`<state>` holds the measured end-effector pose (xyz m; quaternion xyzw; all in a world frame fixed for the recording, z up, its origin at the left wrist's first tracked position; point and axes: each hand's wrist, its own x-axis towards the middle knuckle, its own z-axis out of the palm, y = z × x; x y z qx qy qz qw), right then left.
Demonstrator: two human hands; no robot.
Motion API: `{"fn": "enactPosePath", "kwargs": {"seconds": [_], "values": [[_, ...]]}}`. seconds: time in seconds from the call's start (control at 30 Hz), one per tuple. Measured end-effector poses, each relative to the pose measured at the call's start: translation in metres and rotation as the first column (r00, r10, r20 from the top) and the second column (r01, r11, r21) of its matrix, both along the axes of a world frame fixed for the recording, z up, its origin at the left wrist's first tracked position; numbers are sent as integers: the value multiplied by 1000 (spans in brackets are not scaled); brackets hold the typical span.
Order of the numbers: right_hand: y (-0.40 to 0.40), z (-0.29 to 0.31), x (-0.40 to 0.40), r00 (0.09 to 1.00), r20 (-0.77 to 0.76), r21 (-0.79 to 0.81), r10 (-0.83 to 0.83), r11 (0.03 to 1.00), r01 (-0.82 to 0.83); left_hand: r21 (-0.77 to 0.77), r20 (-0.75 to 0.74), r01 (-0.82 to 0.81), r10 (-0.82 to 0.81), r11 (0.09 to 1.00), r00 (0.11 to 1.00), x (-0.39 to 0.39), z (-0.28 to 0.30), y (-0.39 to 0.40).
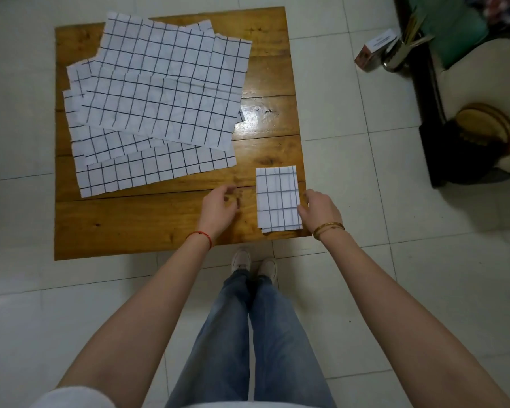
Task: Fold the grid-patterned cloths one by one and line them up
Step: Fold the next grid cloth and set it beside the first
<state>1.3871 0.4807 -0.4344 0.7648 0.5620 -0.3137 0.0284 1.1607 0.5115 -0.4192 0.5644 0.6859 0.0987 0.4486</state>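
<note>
Right hand [318, 210] rests loose-fingered against the folded cloth [278, 198] at my table's [130, 225] near right corner; left hand [218, 206] hovers empty beside it. 1 cloth looks done; the unfolded pile [159, 95] of several remains.

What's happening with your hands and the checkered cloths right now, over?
Left hand open, empty, above the table. Right hand touching the folded cloth at the near right corner. Unfolded pile waiting. Nothing in the way.

Top cloth [165, 83] hides most of the spread cloths [147, 172] beneath
</note>
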Motion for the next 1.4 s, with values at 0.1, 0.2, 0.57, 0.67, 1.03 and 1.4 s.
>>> {"fn": "enactPosePath", "kwargs": {"seconds": [0.1, 0.2, 0.57, 0.67, 1.03, 1.4], "values": [[-7, 28, -14, 999, -10, 25, 41, 999, -40, 82, -93, 91, -84, 992, 992, -27, 24, -12], [-15, 56, -34, 996, -8, 60, 87, 994, -87, 155, -150, 149, -126, 977, 981, -57, 50, -26], [-53, 138, -130, 947, 54, 164, 318, 932, -323, 295, -334, 192, -87, 936, 938, -167, 135, -109], [-58, 150, -164, 930, 61, 204, 364, 907, -368, 342, -325, 150, -33, 928, 945, -205, 152, -129], [-62, 184, -341, 913, 96, 273, 397, 872, -407, 407, -313, 114, 21, 906, 949, -387, 193, -155], [-44, 202, -482, 936, 84, 318, 343, 881, -351, 415, -338, 217, -71, 884, 938, -528, 204, -119]]}}
